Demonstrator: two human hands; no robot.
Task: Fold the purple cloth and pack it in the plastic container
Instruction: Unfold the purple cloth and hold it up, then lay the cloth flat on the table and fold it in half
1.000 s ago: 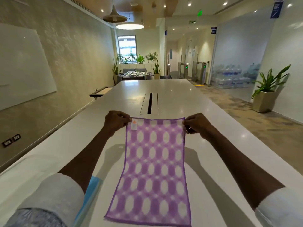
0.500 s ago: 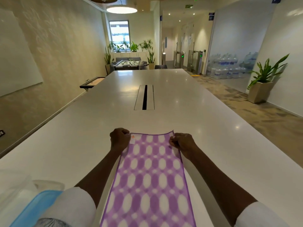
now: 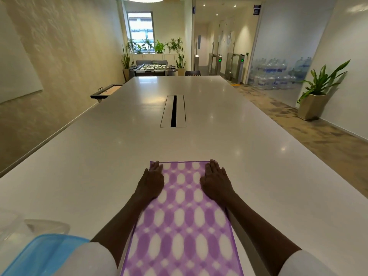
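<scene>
The purple cloth (image 3: 180, 222) lies flat on the white tabletop (image 3: 103, 156), its long axis running straight away from the person, with the far short edge square across and the near end running out of the bottom of the view. The left hand (image 3: 152, 181) rests palm down on the far left corner, fingers (image 3: 155, 167) straight and together, reaching to the far hem. The right hand (image 3: 216, 179) lies flat in the same way on the far right corner, its fingers extended to the hem. Neither hand grips the fabric. At the lower left, beside the left sleeve, sit a clear plastic container (image 3: 46, 226) and a blue lid (image 3: 42, 253), apart from the cloth.
</scene>
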